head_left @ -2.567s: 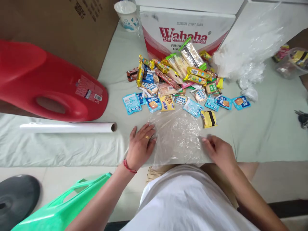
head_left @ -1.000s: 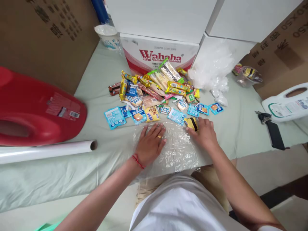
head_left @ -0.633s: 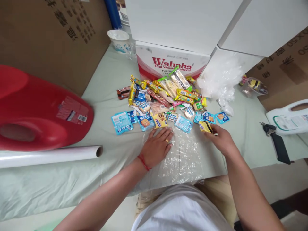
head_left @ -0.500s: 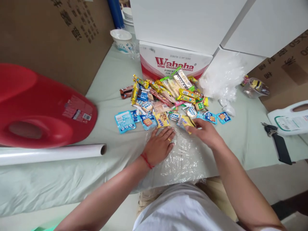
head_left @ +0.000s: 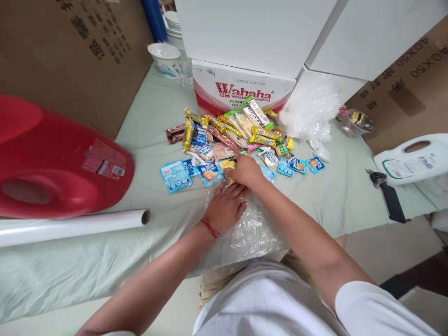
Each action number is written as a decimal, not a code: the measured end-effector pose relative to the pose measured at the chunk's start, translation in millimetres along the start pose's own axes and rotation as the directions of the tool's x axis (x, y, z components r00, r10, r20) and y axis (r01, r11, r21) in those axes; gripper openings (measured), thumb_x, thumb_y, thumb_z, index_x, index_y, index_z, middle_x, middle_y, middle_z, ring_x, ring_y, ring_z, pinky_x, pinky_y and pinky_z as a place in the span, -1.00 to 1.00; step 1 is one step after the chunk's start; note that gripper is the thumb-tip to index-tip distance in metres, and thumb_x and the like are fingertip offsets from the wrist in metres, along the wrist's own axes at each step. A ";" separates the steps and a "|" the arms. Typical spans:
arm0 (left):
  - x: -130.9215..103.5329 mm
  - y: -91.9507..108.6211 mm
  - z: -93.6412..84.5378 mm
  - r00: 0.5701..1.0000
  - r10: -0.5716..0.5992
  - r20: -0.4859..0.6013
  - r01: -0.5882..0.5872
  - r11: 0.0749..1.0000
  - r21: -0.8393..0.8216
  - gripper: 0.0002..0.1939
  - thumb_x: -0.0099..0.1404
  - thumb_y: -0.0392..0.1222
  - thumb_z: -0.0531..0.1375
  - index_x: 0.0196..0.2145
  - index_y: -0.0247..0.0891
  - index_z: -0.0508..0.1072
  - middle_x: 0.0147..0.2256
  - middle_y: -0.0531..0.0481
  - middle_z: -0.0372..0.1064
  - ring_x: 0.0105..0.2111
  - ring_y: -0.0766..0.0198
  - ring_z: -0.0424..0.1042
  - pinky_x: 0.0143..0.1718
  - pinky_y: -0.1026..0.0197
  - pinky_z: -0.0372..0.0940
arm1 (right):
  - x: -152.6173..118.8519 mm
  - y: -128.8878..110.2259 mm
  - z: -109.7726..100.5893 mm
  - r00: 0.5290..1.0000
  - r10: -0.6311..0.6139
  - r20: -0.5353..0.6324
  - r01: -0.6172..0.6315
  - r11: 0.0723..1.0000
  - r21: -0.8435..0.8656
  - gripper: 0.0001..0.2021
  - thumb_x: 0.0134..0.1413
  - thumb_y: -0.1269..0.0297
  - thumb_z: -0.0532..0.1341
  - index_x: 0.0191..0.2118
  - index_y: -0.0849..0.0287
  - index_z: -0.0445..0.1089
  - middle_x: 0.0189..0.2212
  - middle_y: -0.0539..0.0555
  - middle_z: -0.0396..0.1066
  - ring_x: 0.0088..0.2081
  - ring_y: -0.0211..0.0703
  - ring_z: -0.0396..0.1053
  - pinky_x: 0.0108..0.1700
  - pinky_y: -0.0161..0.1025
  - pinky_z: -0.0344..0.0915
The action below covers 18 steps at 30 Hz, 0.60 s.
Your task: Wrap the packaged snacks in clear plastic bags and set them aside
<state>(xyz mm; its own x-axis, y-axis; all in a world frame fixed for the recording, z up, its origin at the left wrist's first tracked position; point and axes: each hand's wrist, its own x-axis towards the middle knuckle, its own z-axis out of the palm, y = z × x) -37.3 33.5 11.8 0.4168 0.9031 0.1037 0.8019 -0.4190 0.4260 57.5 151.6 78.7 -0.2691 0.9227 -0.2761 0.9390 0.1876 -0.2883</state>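
Observation:
A pile of wrapped snacks (head_left: pixel 238 130) lies in front of me in the head view, with yellow bars, pale bars and small blue packets. My left hand (head_left: pixel 227 205) rests flat, fingers stretched out, on a clear plastic bag (head_left: pixel 252 233) at the near side of the pile. Just beyond its fingertips, my right hand (head_left: pixel 247 171) is closed over a yellow snack packet (head_left: pixel 228 163), covering much of it. Blue snack packets lie to both sides, one at the left (head_left: pixel 175 176) and one at the right (head_left: pixel 315 164).
A white Wahaha carton (head_left: pixel 241 88) stands behind the pile, with crumpled clear plastic (head_left: pixel 310 109) beside it. At left are a red jug (head_left: pixel 63 163) and a white roll (head_left: pixel 73 224). A white bottle (head_left: pixel 413 161) and a black phone-like object with keys (head_left: pixel 392 203) lie at right.
My right hand has moved left, from the right end of the front row to just beyond my left fingertips. My left hand stays on the plastic bag. The view has shifted slightly.

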 end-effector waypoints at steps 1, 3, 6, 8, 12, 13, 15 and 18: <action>0.4 -0.1 0.1 1.000 -0.002 -0.001 0.002 1.000 -0.002 -0.53 0.56 -0.08 -0.02 0.31 -0.17 0.38 0.33 -0.16 0.32 0.36 -0.02 0.26 0.43 -0.32 -0.04 | -0.8 9.0 -8.4 1.000 -0.010 0.020 0.010 1.000 0.005 -0.49 0.16 -0.05 0.30 0.06 0.26 0.47 0.02 0.34 0.55 0.04 0.20 0.50 0.00 -0.04 0.40; 0.9 -0.1 0.8 1.000 -0.001 -0.005 0.001 1.000 -0.010 -0.52 0.56 -0.08 -0.03 0.34 -0.15 0.34 0.37 -0.13 0.27 0.39 0.01 0.22 0.44 -0.31 -0.06 | -5.8 30.9 -27.6 1.000 -0.016 0.020 0.015 0.999 0.028 -0.55 0.14 0.02 0.31 0.01 0.26 0.50 -0.04 0.28 0.57 -0.05 0.13 0.52 -0.06 -0.11 0.39; 1.3 1.1 2.4 1.000 -0.006 -0.007 0.005 0.999 -0.047 -0.52 0.56 -0.09 -0.03 0.34 -0.13 0.34 0.40 -0.11 0.20 0.42 0.04 0.16 0.46 -0.28 -0.10 | -27.1 64.4 -54.8 0.999 -0.017 -0.050 0.022 0.994 0.109 -0.60 0.11 0.08 0.30 -0.05 0.28 0.52 -0.16 0.19 0.58 -0.17 0.03 0.49 -0.15 -0.15 0.36; 1.7 1.1 2.3 1.000 -0.015 -0.011 0.014 0.996 -0.093 -0.52 0.56 -0.08 -0.03 0.33 -0.13 0.35 0.42 -0.11 0.18 0.43 0.03 0.14 0.46 -0.28 -0.13 | -50.3 79.6 -67.2 0.994 -0.082 -0.077 0.095 0.978 0.187 -0.58 0.07 0.06 0.30 -0.04 0.26 0.52 -0.21 0.12 0.56 -0.22 0.00 0.47 -0.19 -0.16 0.35; 2.6 -6.6 -0.8 0.990 -0.075 -0.119 0.038 0.957 -0.288 -0.46 0.55 0.04 -0.04 0.31 -0.25 0.37 0.38 -0.19 0.24 0.40 0.00 0.21 0.45 -0.21 -0.03 | -98.8 81.8 -65.1 0.955 -0.296 -0.003 0.289 0.930 0.229 -0.49 0.01 0.14 0.29 0.12 0.16 0.47 -0.10 0.10 0.53 -0.14 0.05 0.46 -0.08 -0.09 0.39; 2.6 -9.4 -2.0 0.982 -0.109 -0.152 0.047 0.931 -0.362 -0.44 0.56 0.08 -0.07 0.30 -0.25 0.39 0.36 -0.19 0.28 0.38 0.02 0.24 0.44 -0.16 0.04 | -107.8 78.0 -57.5 0.937 -0.349 0.026 0.337 0.919 0.202 -0.46 0.00 0.19 0.28 0.16 0.16 0.45 -0.07 0.13 0.52 -0.09 0.08 0.45 -0.03 -0.06 0.38; 2.5 -14.3 -4.4 0.962 -0.195 -0.190 0.073 0.857 -0.511 -0.39 0.57 0.15 -0.13 0.25 -0.25 0.44 0.30 -0.17 0.37 0.33 0.07 0.32 0.39 -0.06 0.16 | -119.6 69.1 -35.5 0.893 -0.440 0.091 0.430 0.896 0.113 -0.38 -0.01 0.25 0.29 0.23 0.20 0.39 -0.02 0.21 0.49 0.00 0.17 0.40 0.08 0.03 0.35; 3.2 -17.4 -6.8 0.940 -0.282 -0.193 0.099 0.766 -0.635 -0.32 0.56 0.25 -0.17 0.13 -0.27 0.53 0.21 -0.16 0.48 0.26 0.08 0.41 0.35 0.00 0.25 | -123.8 61.1 -0.5 0.850 -0.498 0.172 0.507 0.862 -0.011 -0.32 0.08 0.24 0.32 0.33 0.27 0.28 0.17 0.34 0.39 0.14 0.29 0.28 0.21 0.18 0.24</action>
<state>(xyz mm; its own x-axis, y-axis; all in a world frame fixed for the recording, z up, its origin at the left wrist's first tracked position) -52.8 44.4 10.8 0.0831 0.9851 0.1508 0.3839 -0.1713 0.9073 148.3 49.0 95.7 -0.7329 0.6333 -0.2488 0.6754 0.6328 -0.3788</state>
